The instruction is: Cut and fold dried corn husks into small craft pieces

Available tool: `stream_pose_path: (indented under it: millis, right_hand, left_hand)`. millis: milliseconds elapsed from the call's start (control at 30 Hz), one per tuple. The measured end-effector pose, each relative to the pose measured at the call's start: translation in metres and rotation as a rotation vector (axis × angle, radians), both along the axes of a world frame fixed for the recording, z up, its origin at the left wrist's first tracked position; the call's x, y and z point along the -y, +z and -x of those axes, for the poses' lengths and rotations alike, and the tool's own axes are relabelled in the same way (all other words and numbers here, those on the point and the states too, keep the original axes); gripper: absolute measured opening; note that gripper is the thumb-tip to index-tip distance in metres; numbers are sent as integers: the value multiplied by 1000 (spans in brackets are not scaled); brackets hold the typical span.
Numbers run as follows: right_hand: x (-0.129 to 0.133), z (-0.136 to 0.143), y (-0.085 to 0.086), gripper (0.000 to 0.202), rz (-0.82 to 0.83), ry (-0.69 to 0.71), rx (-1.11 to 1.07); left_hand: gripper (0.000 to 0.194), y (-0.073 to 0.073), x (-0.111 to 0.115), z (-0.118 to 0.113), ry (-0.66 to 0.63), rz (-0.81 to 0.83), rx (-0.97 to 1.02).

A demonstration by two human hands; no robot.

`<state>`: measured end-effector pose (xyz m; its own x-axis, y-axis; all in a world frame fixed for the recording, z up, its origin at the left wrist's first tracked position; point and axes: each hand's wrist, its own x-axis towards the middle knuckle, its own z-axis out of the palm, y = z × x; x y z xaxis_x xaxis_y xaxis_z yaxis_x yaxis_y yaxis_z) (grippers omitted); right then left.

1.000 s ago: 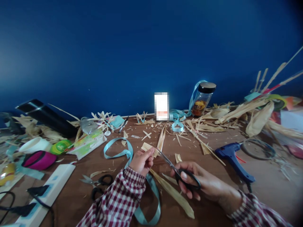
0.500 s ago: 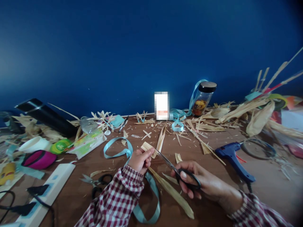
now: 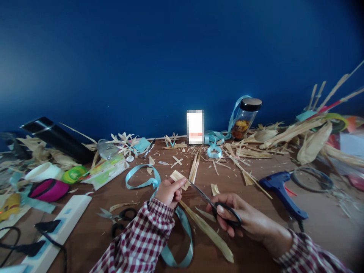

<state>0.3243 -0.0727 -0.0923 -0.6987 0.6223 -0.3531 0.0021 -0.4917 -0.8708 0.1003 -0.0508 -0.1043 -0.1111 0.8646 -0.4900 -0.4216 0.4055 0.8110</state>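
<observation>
Working above the table [image 3: 108, 193]. My right hand [image 3: 247, 217] is wrapped round scissors [image 3: 211, 203]; left hand [image 3: 169, 192] pinches the husk [image 3: 176, 176] at the blade tips. Looks mid-trim, can't tell if blades have bitten. Cut strips [image 3: 177, 162] lie crossed beyond.

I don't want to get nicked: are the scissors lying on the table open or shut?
Open: the loose scissors show parted blade tips and spread handle loops.

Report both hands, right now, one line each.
Left hand: closed, pinching a pale husk piece between its fingers.
Right hand: closed around the handles of black-handled scissors, blades at the husk piece.
</observation>
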Motion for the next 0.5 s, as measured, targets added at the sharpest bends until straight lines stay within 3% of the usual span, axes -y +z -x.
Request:
stream_pose_path:
  millis: [500]
  right_hand:
    - [-1, 0, 1, 42, 14, -12, -11]
  left_hand:
    - [35, 1, -1, 1, -38, -19, -7]
